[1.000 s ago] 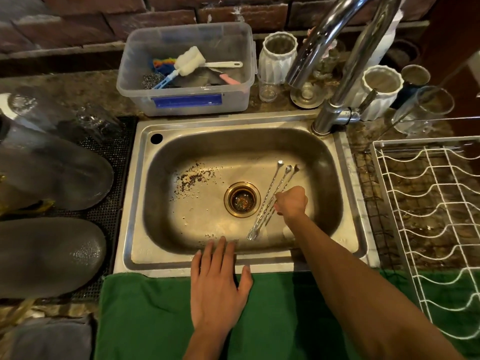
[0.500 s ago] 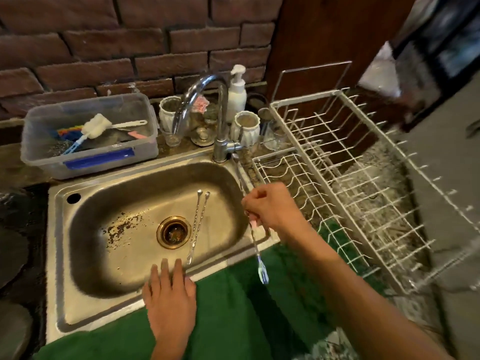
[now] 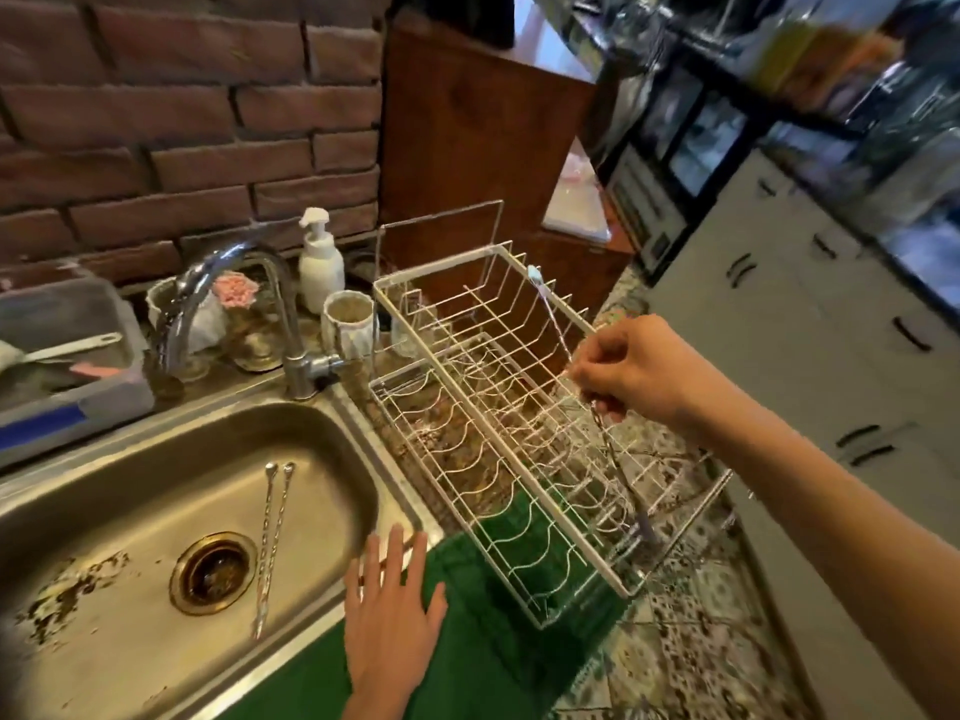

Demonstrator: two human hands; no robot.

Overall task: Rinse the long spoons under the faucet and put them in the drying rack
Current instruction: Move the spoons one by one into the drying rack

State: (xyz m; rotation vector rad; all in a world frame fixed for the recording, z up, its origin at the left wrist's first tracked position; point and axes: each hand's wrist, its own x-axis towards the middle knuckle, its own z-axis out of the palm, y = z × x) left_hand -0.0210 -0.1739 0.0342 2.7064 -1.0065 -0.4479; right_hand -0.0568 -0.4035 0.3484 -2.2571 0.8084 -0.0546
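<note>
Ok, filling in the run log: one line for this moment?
right hand: holds long spoon over drying rack | left hand: flat on sink edge | two long spoons in sink

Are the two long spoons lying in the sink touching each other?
Cannot tell. In the head view the two long spoons lie side by side in the sink, too close and blurred to show contact or gap.

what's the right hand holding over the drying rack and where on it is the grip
The right hand pinches a long spoon around mid-handle, above the drying rack. The left hand holds nothing.
</note>
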